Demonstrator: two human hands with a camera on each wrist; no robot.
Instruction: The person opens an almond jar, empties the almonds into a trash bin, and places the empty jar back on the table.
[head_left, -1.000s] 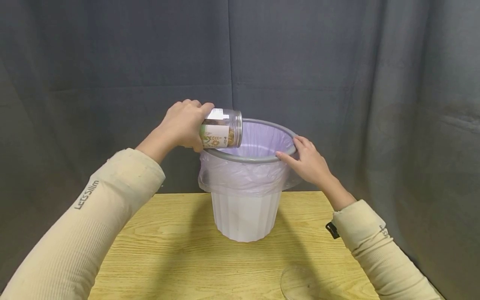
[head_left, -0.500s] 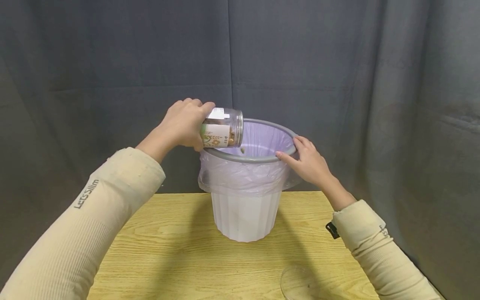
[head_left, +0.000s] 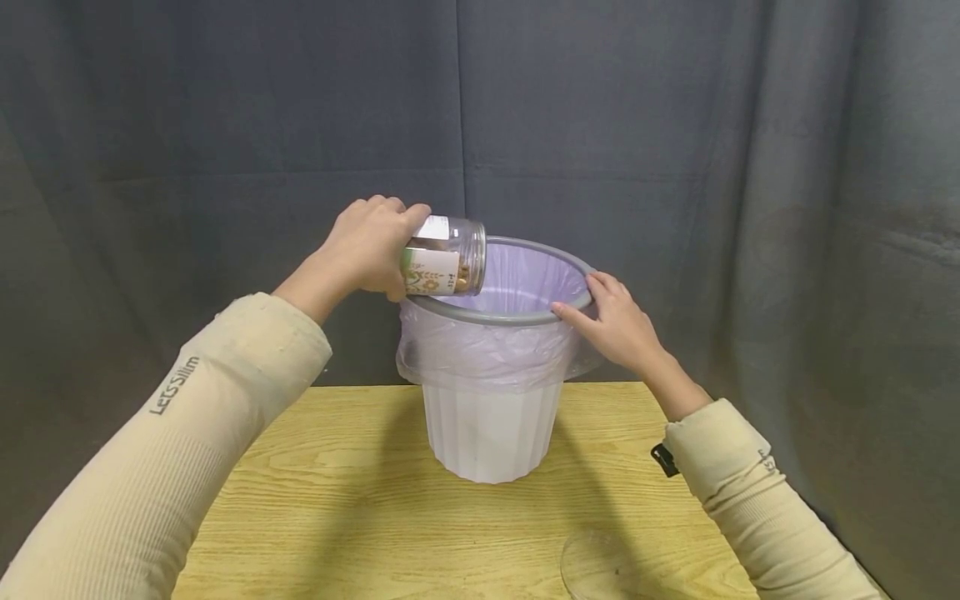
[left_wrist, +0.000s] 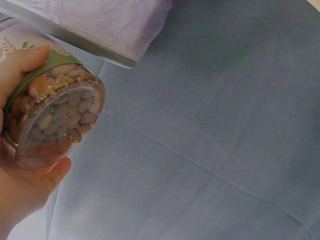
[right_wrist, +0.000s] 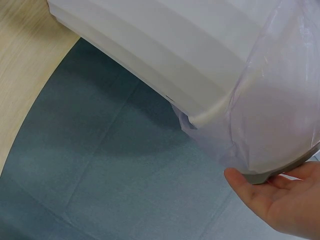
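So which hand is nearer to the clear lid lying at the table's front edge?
The right hand: it grips the bin rim, above the lid. The left hand holds the jar farther away.

The bin (head_left: 491,433) blocks mid-table; open wood lies in front, save a clear lid (head_left: 600,567) front-right.

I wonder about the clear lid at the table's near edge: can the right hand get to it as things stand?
Probably yes, once it lets go: the right hand grips the bin rim, and bare table lies between it and the lid.
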